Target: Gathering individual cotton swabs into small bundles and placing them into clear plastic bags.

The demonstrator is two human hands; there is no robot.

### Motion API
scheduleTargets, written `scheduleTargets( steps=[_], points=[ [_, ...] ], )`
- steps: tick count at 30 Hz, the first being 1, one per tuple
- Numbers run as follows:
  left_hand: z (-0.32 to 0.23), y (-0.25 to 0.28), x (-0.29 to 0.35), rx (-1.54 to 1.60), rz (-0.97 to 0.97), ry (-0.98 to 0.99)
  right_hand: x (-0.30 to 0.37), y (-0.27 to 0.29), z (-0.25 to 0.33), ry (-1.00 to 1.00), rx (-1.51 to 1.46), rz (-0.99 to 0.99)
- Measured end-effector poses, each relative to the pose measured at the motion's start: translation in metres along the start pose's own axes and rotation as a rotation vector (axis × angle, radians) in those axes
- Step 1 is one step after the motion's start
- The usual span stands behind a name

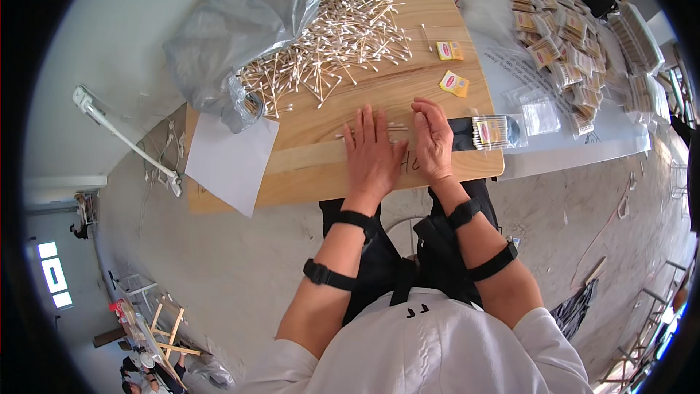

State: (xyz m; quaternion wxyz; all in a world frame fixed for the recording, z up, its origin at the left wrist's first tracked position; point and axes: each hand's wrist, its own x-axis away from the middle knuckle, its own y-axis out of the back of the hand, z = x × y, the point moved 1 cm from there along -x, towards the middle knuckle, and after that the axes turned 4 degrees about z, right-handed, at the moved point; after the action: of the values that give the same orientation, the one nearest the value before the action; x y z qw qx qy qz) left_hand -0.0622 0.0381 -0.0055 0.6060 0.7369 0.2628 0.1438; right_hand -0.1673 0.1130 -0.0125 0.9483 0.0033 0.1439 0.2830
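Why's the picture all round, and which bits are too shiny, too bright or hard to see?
Head view: the fisheye lens makes it round, with black corners; head view: light glints off the crinkly silver bag; head view: the far window glares white; head view: the cotton swab pile looks fairly sharp, but the tiny person at lower left is hard to make out.

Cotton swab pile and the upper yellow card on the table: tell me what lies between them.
In the head view, a single cotton swab lies between the swab pile and the upper yellow card.
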Motion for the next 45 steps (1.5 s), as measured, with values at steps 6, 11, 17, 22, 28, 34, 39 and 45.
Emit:
scheduleTargets(
  steps=[6, 11, 17, 22, 28, 34, 39, 45],
  points=[
    [0.027, 0.010, 0.009, 0.769, -0.421, 0.145, 0.018, -0.015, 0.012, -0.100, -0.195, -0.036],
    [0.028, 0.003, 0.003, 1.045, -0.415, 0.284, 0.014, -0.028, 0.008, -0.097, -0.178, -0.032],
    [0.009, -0.002, -0.003, 1.059, -0.412, 0.265, 0.013, -0.032, 0.001, -0.134, -0.220, -0.034],
    [-0.005, -0.002, -0.004, 1.032, -0.368, 0.191, 0.010, -0.028, 0.000, -0.180, -0.236, -0.054],
    [0.002, 0.004, -0.016, 1.187, -0.317, 0.251, -0.001, -0.016, -0.002, -0.214, -0.299, -0.021],
    [0.002, 0.003, -0.002, 1.219, -0.296, 0.206, 0.011, -0.010, 0.006, -0.284, -0.307, 0.093],
    [-0.002, -0.005, 0.006, 1.339, -0.438, 0.264, 0.022, -0.013, 0.003, -0.213, -0.358, -0.092],
    [-0.010, -0.002, 0.003, 1.407, -0.400, 0.257, 0.012, -0.022, 0.000, -0.249, -0.442, -0.144]
  ],
)
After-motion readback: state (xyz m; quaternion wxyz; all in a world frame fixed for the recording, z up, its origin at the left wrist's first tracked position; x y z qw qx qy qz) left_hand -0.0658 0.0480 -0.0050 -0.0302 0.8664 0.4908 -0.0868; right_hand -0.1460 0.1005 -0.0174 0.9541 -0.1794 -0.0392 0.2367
